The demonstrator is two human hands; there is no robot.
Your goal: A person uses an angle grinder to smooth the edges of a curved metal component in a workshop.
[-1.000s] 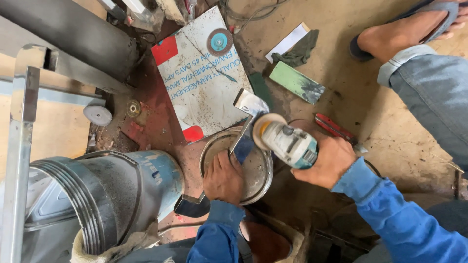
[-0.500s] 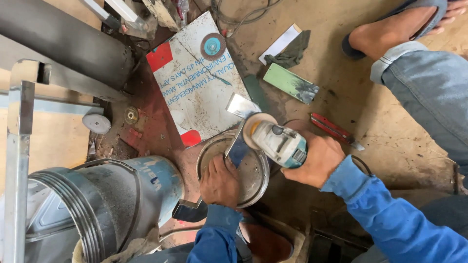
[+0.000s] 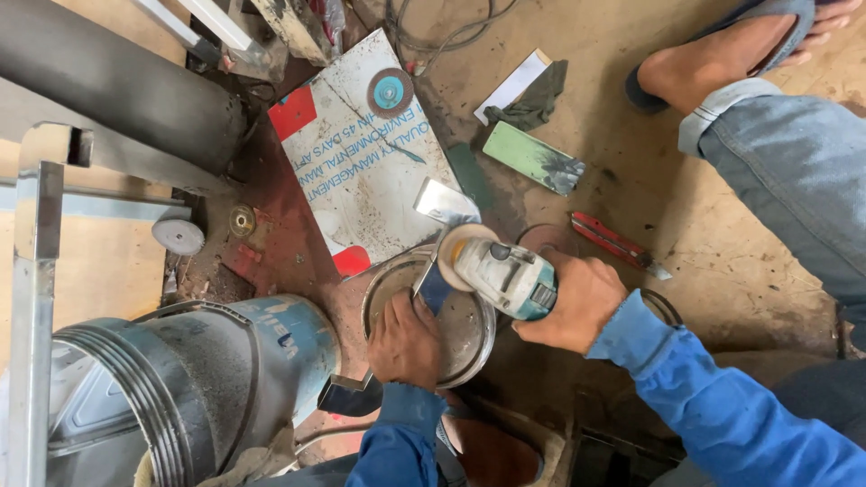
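Blue-sleeved arms reach in from the lower edge as the right hand (image 3: pixel 585 302) wraps its fingers closed around the grey-and-teal body of an angle grinder (image 3: pixel 501 275), its disc end pointing left over a round, dull metal pan (image 3: pixel 469 338) on the dusty workshop floor. Pressed palm-down inside the pan, the left hand (image 3: pixel 406 341) pins a thin bent metal strip (image 3: pixel 431 271) (shiny, scuffed, flaring to a flat plate beyond the rim) just beside the disc, while a battered white sign board (image 3: pixel 361 171) lies near.
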